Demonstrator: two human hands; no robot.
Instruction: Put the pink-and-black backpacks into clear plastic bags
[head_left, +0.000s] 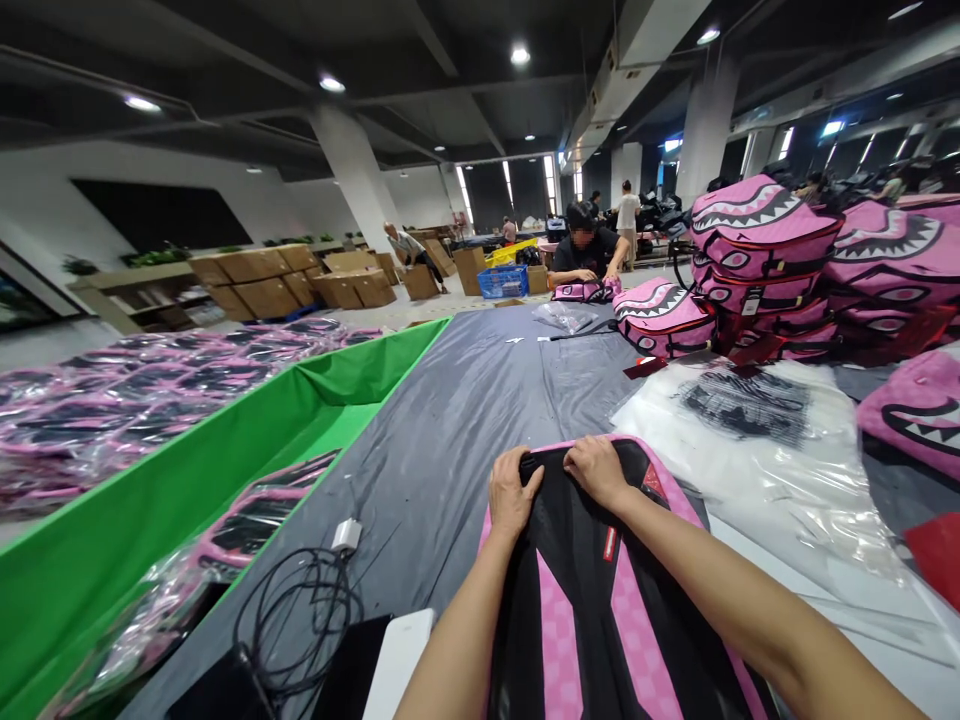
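A pink and black backpack [592,610] lies back-side up on the grey table [465,400] right in front of me. My left hand [511,492] grips its top edge on the left. My right hand [598,467] presses down on the top edge beside it, fingers curled over the fabric. Both hands sit close together at the bag's far end.
Clear plastic bags [757,440] lie to the right. Stacked pink shark-mouth backpacks [757,260] stand at the far right. A green bin [187,470] with bagged backpacks is on the left. A black cable and white charger [341,545] lie near left. A person [585,255] works across the table.
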